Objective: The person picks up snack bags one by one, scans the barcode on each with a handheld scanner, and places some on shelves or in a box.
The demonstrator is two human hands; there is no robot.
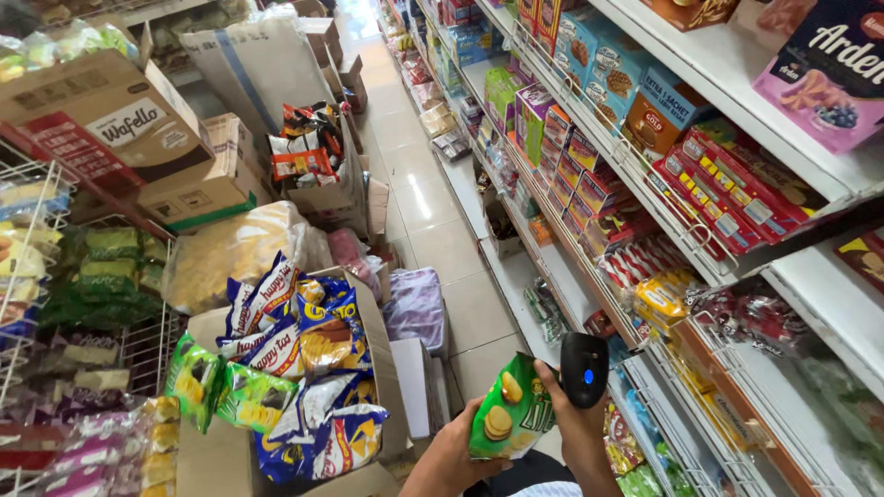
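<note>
At the bottom centre of the frame the left hand point(451, 456) grasps a green snack bag point(511, 412) printed with round crackers, fingers wrapped around its lower left edge from behind. Just to its right, the right hand point(575, 428) is clenched around the grip of a black handheld barcode scanner point(584, 368), whose head with a blue light sits almost touching the bag's upper right corner.

The bag looks light and puffed with air, its film glossy and probably slippery, and the contents are likely brittle (a hard squeeze would crush them). A hold at the crimped seam or along a side edge seems safest, with the printed face kept flat toward the scanner.

By count: one green bag in hand, one scanner. In the open cardboard box point(382, 359) at lower left lie roughly six blue-and-white snack bags point(304, 345) and two green bags point(226, 391) of another sort; overlap hides any more. More cartons are stacked toward the upper left, too jumbled to count. On the right of the frame, the white shelves point(727, 64) carry rows of biscuit boxes, too many and too overlapped to number.
</note>
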